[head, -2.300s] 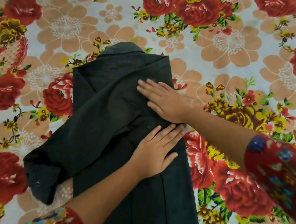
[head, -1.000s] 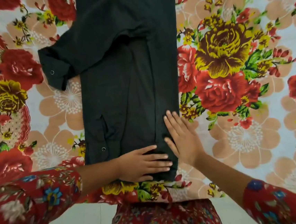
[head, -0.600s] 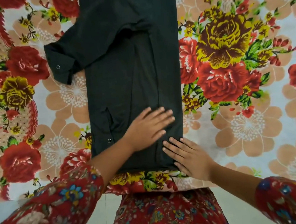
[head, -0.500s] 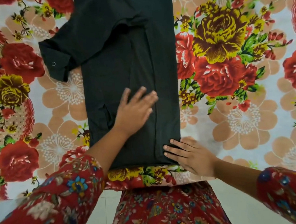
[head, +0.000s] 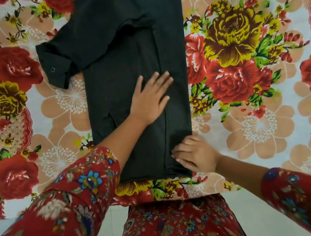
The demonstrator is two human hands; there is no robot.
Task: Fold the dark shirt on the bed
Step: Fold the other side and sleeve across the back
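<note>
Slid the left hand (head: 149, 97) up from hem to mid dark shirt (head: 118, 51), flat and empty, pinning the near corner with the flat, empty right hand (head: 196, 156); smoothing seemingly nearly done.

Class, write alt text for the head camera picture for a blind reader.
A person's left hand presses flat on a dark shirt, folded into a long strip on a floral bed sheet; the right hand rests on its near right corner. One sleeve sticks out left.
</note>
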